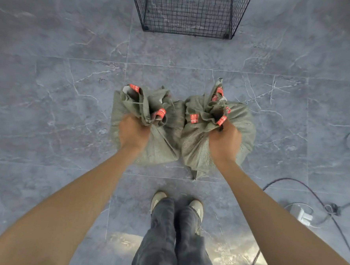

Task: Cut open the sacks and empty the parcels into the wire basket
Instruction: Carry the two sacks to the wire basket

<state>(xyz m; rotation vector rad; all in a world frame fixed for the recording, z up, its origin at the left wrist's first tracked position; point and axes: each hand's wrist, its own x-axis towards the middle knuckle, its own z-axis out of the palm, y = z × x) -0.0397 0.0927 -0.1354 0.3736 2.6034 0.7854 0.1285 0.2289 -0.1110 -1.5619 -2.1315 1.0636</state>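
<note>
Two grey-green woven sacks stand side by side on the grey marble floor, their gathered necks marked with red tape. My left hand (133,131) grips the bunched neck of the left sack (161,143). My right hand (225,140) grips the bunched neck of the right sack (195,152). Both necks are closed; the contents are hidden. The black wire basket (188,29) stands on the floor beyond the sacks, at the top of the view, and looks empty.
My legs and shoes (177,206) are just behind the sacks. A white power adapter (302,215) with black and white cables (317,200) lies on the floor at the right. A thin wire loop (347,141) lies further right.
</note>
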